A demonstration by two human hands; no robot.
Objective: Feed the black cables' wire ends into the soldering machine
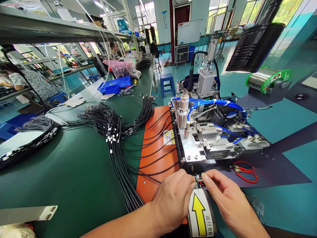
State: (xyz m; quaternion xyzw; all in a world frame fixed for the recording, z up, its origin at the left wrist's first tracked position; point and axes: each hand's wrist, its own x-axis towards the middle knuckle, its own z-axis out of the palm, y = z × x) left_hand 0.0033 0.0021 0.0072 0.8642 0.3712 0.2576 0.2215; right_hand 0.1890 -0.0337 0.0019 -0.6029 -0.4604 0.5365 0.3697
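1. A small connector (197, 180) sits pinched between both hands at the machine's (205, 138) near edge, above the arrow label (199, 211).
2. Left hand (173, 198) and right hand (228, 195) each grip it narrowly by the fingertips, steadying it.
3. Black cables (116, 135) fan across the orange mat (156, 155) on the green surface (74, 172), within reach.

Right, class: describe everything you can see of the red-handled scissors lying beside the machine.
The red-handled scissors lie flat on a dark mat, right of the machine and just beyond the right hand. Two thin red loop handles, probably plastic-coated, point right and stand slightly apart; the short metal blades point left toward the machine's base and look nearly closed. Nothing grips them: neither hand touches them, and they rest only on the mat.
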